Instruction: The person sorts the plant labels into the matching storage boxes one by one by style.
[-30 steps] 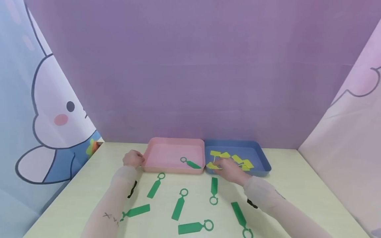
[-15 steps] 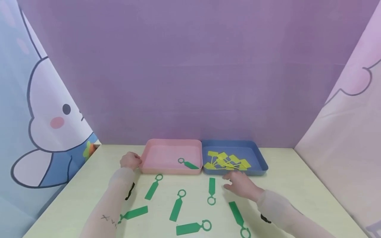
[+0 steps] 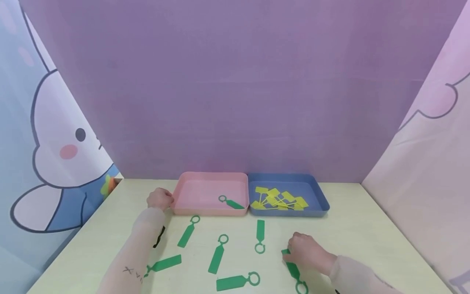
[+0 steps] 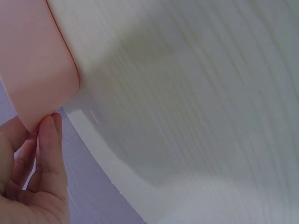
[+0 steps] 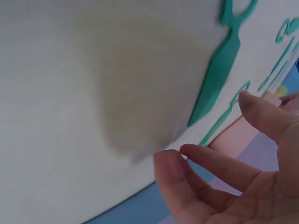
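In the left wrist view, the fingertips and thumb of my left hand [image 4: 39, 168] pinch the rim of a pink tray [image 4: 39, 60] at its corner. My right hand [image 3: 310, 253] hovers at a flat green tag with a ring end [image 3: 292, 269], which lies on the table at the front right. Its thumb [image 5: 264, 114] stands apart from the bent fingers [image 5: 177, 179], and nothing is held between them. One green tag [image 3: 233, 204] lies in the pink tray. Several more green tags, such as the nearest middle one [image 3: 231, 282], lie spread over the table.
A blue tray [image 3: 321, 198] stands against the pink tray's right side, with several yellow flag-shaped pieces [image 3: 273, 200] in it. Behind both trays rises a purple backdrop [image 3: 235, 102]. Patterned curtains [image 3: 55, 134] flank the pale table [image 3: 367, 232].
My right hand has drawn back from the blue tray, towards me and to the right, down to the front-right green tag. The left hand has stayed at the pink tray.
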Motion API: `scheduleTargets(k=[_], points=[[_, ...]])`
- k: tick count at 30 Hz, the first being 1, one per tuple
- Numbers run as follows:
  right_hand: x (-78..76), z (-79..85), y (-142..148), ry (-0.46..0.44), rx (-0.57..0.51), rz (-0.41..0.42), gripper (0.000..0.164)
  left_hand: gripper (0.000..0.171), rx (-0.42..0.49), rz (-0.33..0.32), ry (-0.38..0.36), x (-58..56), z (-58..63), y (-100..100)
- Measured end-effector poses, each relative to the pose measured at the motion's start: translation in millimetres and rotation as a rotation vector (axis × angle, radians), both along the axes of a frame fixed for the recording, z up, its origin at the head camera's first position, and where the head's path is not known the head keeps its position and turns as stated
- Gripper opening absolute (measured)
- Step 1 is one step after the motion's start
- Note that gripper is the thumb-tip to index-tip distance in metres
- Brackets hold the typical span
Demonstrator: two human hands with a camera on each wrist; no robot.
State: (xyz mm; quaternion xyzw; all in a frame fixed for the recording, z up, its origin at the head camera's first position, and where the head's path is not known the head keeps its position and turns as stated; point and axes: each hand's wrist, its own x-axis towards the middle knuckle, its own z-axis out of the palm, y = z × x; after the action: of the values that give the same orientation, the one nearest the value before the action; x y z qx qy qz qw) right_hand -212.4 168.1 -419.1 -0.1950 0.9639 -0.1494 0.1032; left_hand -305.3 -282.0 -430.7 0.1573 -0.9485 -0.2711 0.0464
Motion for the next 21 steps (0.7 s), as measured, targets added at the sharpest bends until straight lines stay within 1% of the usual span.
scheduleTargets(k=[3, 7, 9, 13, 15, 19, 21], points=[[6.5, -4.0, 1.6, -0.011, 0.053, -0.007, 0.035, 0.023, -0.007, -0.007, 0.006, 0.0, 0.7, 0.3], [11.3, -7.6, 2.2, -0.028, 0.082, -0.025, 0.035, 0.023, -0.009, -0.006, 0.003, 0.0, 2.0, 0.9], [12.9, -8.5, 2.3, -0.034, 0.076, -0.038, 0.035, 0.023, -0.007, -0.004, 0.003, -0.2, 2.4, 1.1], [15.6, -10.2, 3.8, 0.000, 0.053, -0.029, 0.032, 0.023, -0.001, -0.008, 0.009, -0.5, 2.7, 1.0], [16.0, -11.2, 4.1, 0.010, 0.038, -0.016, 0.030, 0.023, -0.002, -0.010, 0.012, -0.4, 2.2, 0.4], [17.2, -12.7, 4.9, -0.004, 0.013, 0.007, 0.028, 0.023, -0.012, -0.008, 0.014, 0.4, 0.6, -0.4], [18.4, -13.3, 5.9, 0.005, -0.001, 0.035, 0.026, 0.023, -0.015, -0.006, 0.016, 0.9, 0.4, -0.3]])
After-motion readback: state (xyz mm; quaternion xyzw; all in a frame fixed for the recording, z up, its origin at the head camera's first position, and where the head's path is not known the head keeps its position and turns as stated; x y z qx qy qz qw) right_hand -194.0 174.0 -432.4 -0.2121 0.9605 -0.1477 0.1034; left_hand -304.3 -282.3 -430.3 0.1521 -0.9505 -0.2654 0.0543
